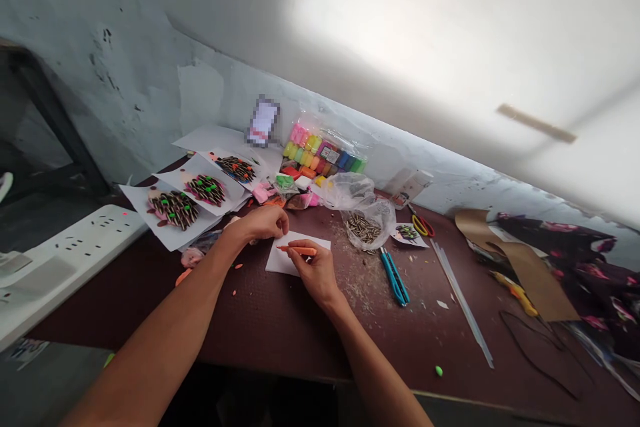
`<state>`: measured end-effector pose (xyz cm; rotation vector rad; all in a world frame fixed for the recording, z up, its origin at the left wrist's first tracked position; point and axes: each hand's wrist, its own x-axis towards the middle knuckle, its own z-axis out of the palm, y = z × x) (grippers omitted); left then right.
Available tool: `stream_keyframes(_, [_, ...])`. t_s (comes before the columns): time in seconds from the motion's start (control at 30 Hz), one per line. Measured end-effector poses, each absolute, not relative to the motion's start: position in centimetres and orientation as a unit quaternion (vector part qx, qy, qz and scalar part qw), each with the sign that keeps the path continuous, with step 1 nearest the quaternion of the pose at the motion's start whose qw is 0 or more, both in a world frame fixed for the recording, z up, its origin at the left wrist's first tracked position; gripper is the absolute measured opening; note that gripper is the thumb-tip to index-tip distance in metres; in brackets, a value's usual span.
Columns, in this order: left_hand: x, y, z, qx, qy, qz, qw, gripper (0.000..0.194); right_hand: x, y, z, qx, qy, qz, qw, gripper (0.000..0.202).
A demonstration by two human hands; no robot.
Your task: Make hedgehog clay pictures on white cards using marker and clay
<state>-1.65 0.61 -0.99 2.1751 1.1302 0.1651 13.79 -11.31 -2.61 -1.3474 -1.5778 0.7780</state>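
My right hand (319, 273) grips an orange pen (303, 250) held nearly level over a small white sheet of paper (281, 261). The pen's tip points left, toward the middle of the sheet; I cannot tell whether it touches. At the sheet's upper left edge is my left hand (265, 221), its fingers curled and closed. What those fingers hold, if anything, is hidden. To the left, white sheets bear hedgehog figures (175, 208) covered in dark striped seeds with green or orange bits. A clear plastic bag (386, 221) of such seeds lies to the right.
Packs of coloured clay (325, 153) and a phone (263, 121) are at the back. Rightward lie a blue utility knife (394, 277), scissors (423, 225), clear glue sticks (463, 303) and a yellow glue gun (520, 293) with its cord. A white power strip (75, 267) sits left.
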Motion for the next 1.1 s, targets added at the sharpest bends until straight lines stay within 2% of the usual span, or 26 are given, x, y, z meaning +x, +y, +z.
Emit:
stream_keyframes(0.73, [-1.6, 0.4, -0.6, 0.834, 0.435, 0.058, 0.335, 0.027, 13.8, -11.0, -3.2, -0.532, -0.643, 0.319, 0.449, 0.017])
stream_keyframes(1.1, [-2.0, 0.7, -0.8, 0.829, 0.419, 0.032, 0.369, 0.036, 14.0, -11.0, -3.3, -0.522, -0.648, 0.326, 0.448, 0.018])
